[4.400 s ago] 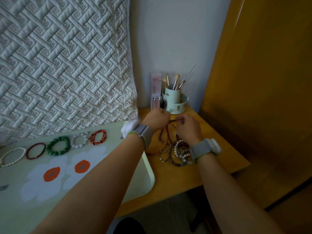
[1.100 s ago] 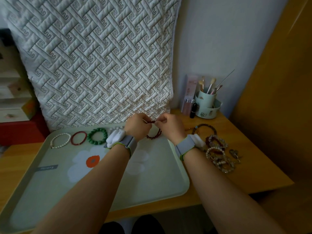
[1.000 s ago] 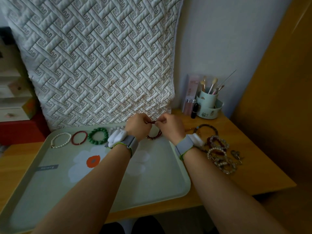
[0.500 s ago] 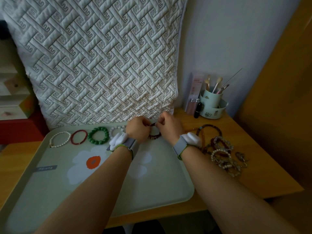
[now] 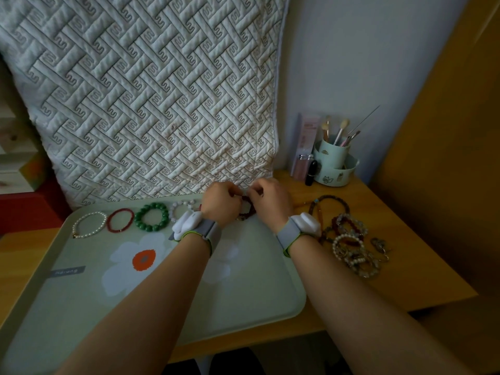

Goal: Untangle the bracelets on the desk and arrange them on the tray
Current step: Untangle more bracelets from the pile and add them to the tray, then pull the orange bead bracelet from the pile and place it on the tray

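At the tray's (image 5: 293,301) far edge, both hands' grips pinch a dark-red bracelet (image 5: 247,211).

Dim, soft (perhaps window-lit), edges warped.

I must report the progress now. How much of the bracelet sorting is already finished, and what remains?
Done: a pearl bracelet, a thin red one, a green bead one and a white bead one lie in a row on the tray. In hand: the left hand and right hand hold a dark red bracelet over the tray. Left: the tangled pile on the desk.
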The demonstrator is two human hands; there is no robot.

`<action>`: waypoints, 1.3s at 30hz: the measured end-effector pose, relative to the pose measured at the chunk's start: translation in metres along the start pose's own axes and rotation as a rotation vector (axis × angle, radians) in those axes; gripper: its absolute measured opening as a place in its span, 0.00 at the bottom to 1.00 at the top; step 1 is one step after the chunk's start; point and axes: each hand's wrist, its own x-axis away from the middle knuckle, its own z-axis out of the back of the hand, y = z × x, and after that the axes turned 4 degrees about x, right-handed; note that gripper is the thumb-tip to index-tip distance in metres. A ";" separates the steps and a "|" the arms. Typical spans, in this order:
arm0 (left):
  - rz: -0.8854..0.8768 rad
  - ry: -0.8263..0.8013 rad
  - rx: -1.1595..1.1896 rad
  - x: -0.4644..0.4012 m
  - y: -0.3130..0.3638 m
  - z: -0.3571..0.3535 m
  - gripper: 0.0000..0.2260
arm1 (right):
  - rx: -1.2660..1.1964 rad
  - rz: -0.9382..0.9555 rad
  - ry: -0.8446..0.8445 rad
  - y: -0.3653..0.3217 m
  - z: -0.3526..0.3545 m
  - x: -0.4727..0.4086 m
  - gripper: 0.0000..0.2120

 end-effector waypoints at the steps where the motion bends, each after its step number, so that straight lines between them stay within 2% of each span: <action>1: -0.037 -0.016 -0.003 0.000 0.002 -0.002 0.10 | -0.011 -0.004 0.009 0.001 0.002 0.001 0.07; 7: -0.137 -0.042 -0.021 0.003 0.016 -0.016 0.09 | -0.023 -0.043 0.060 0.014 0.018 0.004 0.09; 15: -0.261 -0.116 -0.105 0.012 0.033 -0.041 0.09 | 0.043 -0.156 0.173 0.044 0.054 0.008 0.05; 18: -0.309 -0.153 -0.161 0.012 0.041 -0.050 0.11 | 0.113 -0.226 0.159 0.059 0.064 0.009 0.07; 22: -0.340 -0.197 -0.374 0.012 0.050 -0.060 0.13 | 0.225 -0.307 0.129 0.077 0.073 0.014 0.09; 28: -0.365 -0.090 -0.694 0.014 0.056 -0.077 0.16 | 0.265 -0.340 0.065 0.090 0.075 0.019 0.10; 34: -0.389 -0.116 -0.773 0.009 0.055 -0.080 0.18 | 0.257 -0.354 0.060 0.093 0.076 0.022 0.09; 39: -0.370 -0.097 -0.733 0.013 0.059 -0.081 0.17 | 0.269 -0.343 0.049 0.093 0.076 0.023 0.10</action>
